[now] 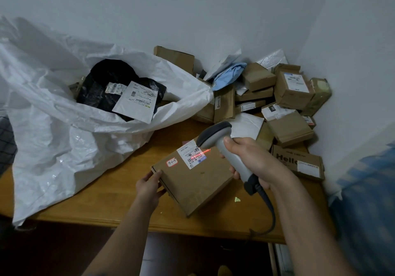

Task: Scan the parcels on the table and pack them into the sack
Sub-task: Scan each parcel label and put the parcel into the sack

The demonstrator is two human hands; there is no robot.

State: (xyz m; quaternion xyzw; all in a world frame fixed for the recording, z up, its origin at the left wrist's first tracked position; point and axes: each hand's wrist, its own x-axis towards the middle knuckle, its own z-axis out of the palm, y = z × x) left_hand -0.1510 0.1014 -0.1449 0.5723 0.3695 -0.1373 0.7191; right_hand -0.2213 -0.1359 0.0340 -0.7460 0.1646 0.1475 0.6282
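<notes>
Parcels are what I am working through, and going from the left of the frame: the white sack slumps over the left part of the wooden table, its mouth open toward upper centre, with a black bagged parcel and a white mailer already lying inside.

Lower centre, my left hand grips the near left edge of a flat cardboard box, fingers curled under the edge and thumb on top. The box looks tilted up toward me rather than lying flat, though I cannot tell for sure whether its far corner rests on the table. Its shipping label sits at the upper end of the top face, and the scanner's red line crosses the barcode there.

Right of that, my right hand is wrapped around the handle of the grey barcode scanner, fingers closed round it and the head pointing down-left at the label. The cable trails off toward the table's front edge.

To scan well, I judge I should hold the box steady, keep the red line across the whole barcode rather than its corner, and wait for the read before swinging the box left into the sack.

In the upper right corner of the table, the pile of unscanned boxes waits against the wall.
</notes>
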